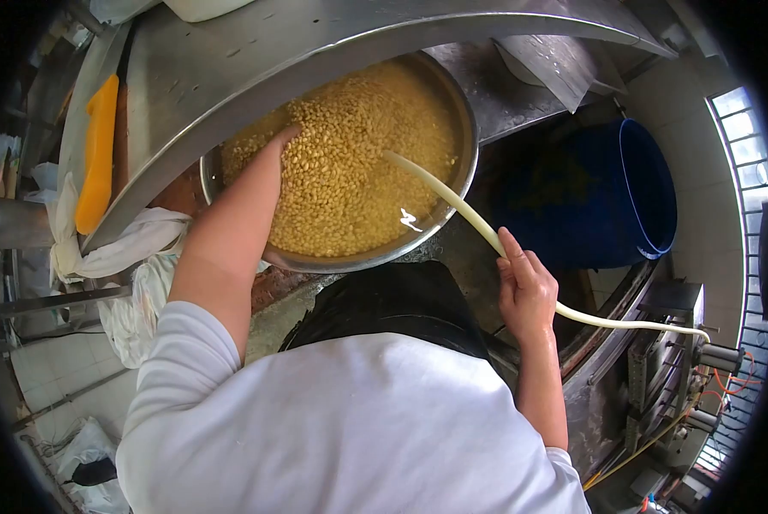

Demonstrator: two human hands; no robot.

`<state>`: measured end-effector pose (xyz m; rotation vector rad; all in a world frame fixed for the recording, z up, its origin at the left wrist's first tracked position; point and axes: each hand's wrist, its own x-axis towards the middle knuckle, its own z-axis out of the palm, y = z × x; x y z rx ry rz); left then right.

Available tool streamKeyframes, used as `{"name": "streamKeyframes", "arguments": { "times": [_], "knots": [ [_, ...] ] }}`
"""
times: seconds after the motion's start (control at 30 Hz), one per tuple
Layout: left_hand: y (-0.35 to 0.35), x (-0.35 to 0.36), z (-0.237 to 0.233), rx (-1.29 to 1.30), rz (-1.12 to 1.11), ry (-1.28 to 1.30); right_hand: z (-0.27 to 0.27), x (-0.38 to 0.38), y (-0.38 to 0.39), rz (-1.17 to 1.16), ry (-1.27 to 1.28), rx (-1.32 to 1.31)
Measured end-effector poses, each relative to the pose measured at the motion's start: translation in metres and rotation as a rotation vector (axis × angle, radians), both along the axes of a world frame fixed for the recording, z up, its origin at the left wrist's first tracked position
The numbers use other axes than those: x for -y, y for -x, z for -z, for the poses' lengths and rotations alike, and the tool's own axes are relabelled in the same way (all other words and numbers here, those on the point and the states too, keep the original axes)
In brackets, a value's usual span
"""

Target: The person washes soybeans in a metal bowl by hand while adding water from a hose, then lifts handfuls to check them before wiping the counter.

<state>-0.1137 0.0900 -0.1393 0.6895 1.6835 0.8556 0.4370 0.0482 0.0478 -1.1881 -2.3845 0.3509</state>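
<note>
A wide round metal basin point(468, 178) holds pale yellow soybeans point(337, 180) in cloudy yellowish water. My left hand point(289, 135) reaches into the beans at the basin's left part; its fingers are buried and hidden from sight. A cream-coloured hose point(446, 195) runs over the basin's right rim, its end down at the surface of the water and beans. Outside that rim, my right hand point(528, 287) is closed around the hose, with the fingers wrapped over it.
A steel counter edge point(333, 53) curves above the basin's far side. To the right lies a large blue barrel point(564, 201). A yellow-orange handle-like piece point(99, 154) and white cloths point(140, 248) are at the left. The hose trails to metal equipment point(671, 343) at right.
</note>
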Motion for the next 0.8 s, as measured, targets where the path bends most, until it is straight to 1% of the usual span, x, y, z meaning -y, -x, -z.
{"name": "streamKeyframes", "arguments": {
  "times": [0.3, 0.47, 0.5, 0.53, 0.63, 0.73, 0.77, 0.8],
  "knots": [
    [-0.009, -0.024, -0.001, 0.019, 0.064, -0.046, 0.003, 0.003, -0.003, 0.008, 0.011, -0.006],
    [-0.011, -0.039, -0.001, 0.006, 0.176, -0.076, 0.002, 0.004, -0.004, 0.011, 0.012, -0.004],
    [-0.014, -0.038, -0.007, 0.009, 0.199, -0.085, 0.003, 0.004, -0.004, 0.010, 0.007, -0.009],
    [-0.021, -0.035, -0.010, -0.054, 0.249, -0.151, 0.004, 0.004, -0.004, 0.009, 0.002, -0.012],
    [-0.033, -0.040, -0.016, -0.030, 0.354, -0.300, 0.003, 0.003, -0.003, 0.003, -0.001, -0.024],
    [-0.047, -0.037, -0.019, 0.054, 0.173, -0.191, 0.005, 0.002, -0.003, 0.000, -0.003, -0.032],
    [-0.050, -0.035, -0.020, 0.055, 0.171, -0.190, 0.005, 0.003, -0.003, -0.002, -0.001, -0.032],
    [-0.063, -0.027, -0.040, 0.060, 0.098, -0.146, 0.005, 0.002, -0.003, 0.001, 0.004, -0.031]
  ]
}}
